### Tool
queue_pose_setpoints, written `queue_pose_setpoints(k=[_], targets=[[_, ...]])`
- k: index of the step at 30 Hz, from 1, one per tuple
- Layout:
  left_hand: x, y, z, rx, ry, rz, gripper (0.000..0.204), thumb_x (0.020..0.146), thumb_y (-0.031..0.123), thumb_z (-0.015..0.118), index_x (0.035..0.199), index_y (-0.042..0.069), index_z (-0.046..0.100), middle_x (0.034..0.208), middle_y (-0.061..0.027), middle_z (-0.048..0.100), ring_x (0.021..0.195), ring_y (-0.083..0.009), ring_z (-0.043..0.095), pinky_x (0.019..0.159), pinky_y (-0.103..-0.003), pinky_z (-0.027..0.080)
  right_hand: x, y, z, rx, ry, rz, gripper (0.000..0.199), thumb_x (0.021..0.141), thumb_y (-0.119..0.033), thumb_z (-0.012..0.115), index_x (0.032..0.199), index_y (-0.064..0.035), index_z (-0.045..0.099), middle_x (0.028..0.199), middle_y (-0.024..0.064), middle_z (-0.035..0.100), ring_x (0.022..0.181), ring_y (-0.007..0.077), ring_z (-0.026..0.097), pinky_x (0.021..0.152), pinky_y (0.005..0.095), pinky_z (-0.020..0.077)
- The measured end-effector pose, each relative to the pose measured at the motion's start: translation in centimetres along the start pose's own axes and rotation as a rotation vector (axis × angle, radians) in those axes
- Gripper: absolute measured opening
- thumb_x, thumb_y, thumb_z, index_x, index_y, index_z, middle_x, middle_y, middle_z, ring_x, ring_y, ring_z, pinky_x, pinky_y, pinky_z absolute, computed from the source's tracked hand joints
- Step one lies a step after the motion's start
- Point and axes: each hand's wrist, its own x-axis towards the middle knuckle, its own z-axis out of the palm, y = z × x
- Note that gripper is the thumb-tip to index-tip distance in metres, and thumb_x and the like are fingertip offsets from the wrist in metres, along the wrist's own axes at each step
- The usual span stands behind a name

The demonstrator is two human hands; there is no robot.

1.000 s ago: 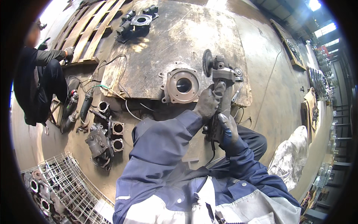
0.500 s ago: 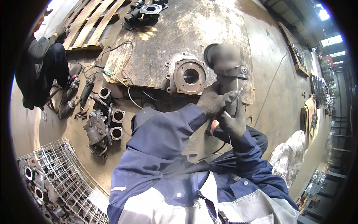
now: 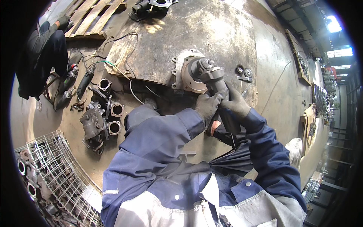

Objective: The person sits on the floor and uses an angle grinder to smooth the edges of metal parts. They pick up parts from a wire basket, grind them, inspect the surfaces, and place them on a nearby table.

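Observation:
A dark grey angle grinder (image 3: 214, 76) is held in both my gloved hands. My left hand (image 3: 209, 105) is wrapped round the body near its head, and my right hand (image 3: 235, 104) closes on it from the other side. The grinder's body slants down toward my lap. Its disc end lies over the round flange of a metal housing (image 3: 186, 76), hiding the bore and much of the face. Whether the disc touches the metal I cannot tell. The housing rests on a worn wooden board (image 3: 159, 60), near its front edge.
Small round parts (image 3: 247, 72) lie on the board to the right. Another dark casting (image 3: 160, 3) stands at the back. Power tools (image 3: 86, 83), cables and castings (image 3: 92, 125) lie on the left floor. A wire basket (image 3: 60, 162) of parts is lower left. A co-worker (image 3: 45, 60) sits beside a pallet (image 3: 89, 17).
The grinder has moved left and down from beside the housing onto its flange, its head tilting left. My right hand has shifted up along its body. The small round parts have come into sight.

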Motion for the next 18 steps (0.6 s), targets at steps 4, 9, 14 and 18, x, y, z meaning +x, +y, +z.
queue_pose_setpoints(k=[4, 9, 14, 18], targets=[[0.6, 0.8, -0.9, -0.179, 0.079, -0.037, 0.037, 0.099, 0.04, 0.076, 0.113, 0.006, 0.073, 0.101, 0.0009, 0.072, 0.088, -0.0084, 0.065, 0.079, -0.027, 0.052, 2.8, -0.9, 0.3, -0.157, -0.049, 0.002, 0.079, 0.083, -0.014, 0.072, 0.155, 0.0018, 0.042, 0.134, 0.0207, 0.065, 0.124, 0.0266, 0.063, 0.106, 0.0389, 0.05], [1.2, 2.2, -1.7, -0.18, 0.209, 0.045, 0.047, 0.1, 0.046, 0.073, 0.119, 0.003, 0.073, 0.105, -0.0024, 0.073, 0.092, -0.0111, 0.066, 0.081, -0.03, 0.053, 6.7, -0.5, 1.2, -0.193, -0.065, 0.04, 0.087, 0.084, -0.026, 0.079, 0.157, -0.0002, 0.041, 0.138, 0.0217, 0.063, 0.127, 0.0274, 0.062, 0.109, 0.0386, 0.048], [0.7, 2.0, -2.1, -0.276, 0.223, 0.064, 0.055, 0.101, 0.049, 0.071, 0.124, -0.001, 0.071, 0.11, -0.0052, 0.073, 0.094, -0.0142, 0.067, 0.083, -0.031, 0.054, 6.9, -1.0, 1.7, -0.161, -0.166, 0.036, 0.089, 0.084, -0.028, 0.081, 0.158, -0.001, 0.04, 0.141, 0.0211, 0.061, 0.129, 0.0264, 0.06, 0.11, 0.0377, 0.0469], [-1.1, -0.1, -2.3, -0.259, 0.228, 0.071, 0.056, 0.103, 0.05, 0.068, 0.127, -0.001, 0.07, 0.112, -0.0056, 0.072, 0.094, -0.0145, 0.067, 0.083, -0.031, 0.054, 5.2, -1.9, 2.1, -0.23, -0.255, 0.034, 0.091, 0.083, -0.027, 0.083, 0.158, -0.0009, 0.038, 0.14, 0.0207, 0.062, 0.129, 0.0261, 0.061, 0.11, 0.0385, 0.0476]])
